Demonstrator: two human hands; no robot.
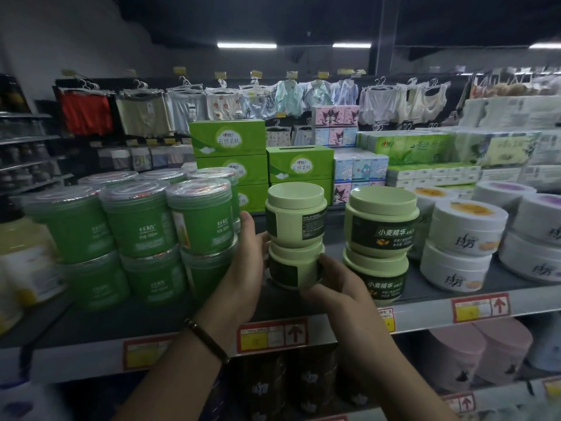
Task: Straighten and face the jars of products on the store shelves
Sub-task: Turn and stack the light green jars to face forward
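Two pale green jars stand stacked at the middle of the shelf. The lower jar is gripped from both sides: my left hand curls round its left side and my right hand holds its right front. The upper jar rests on it, its dark label turned away, showing small print. To the right stands a second stack of the same jars, both with labels facing front.
Dark green jars with clear lids are stacked two high on the left, close to my left hand. White jars are stacked on the right. Green tissue boxes stand behind. Red price tags line the shelf edge.
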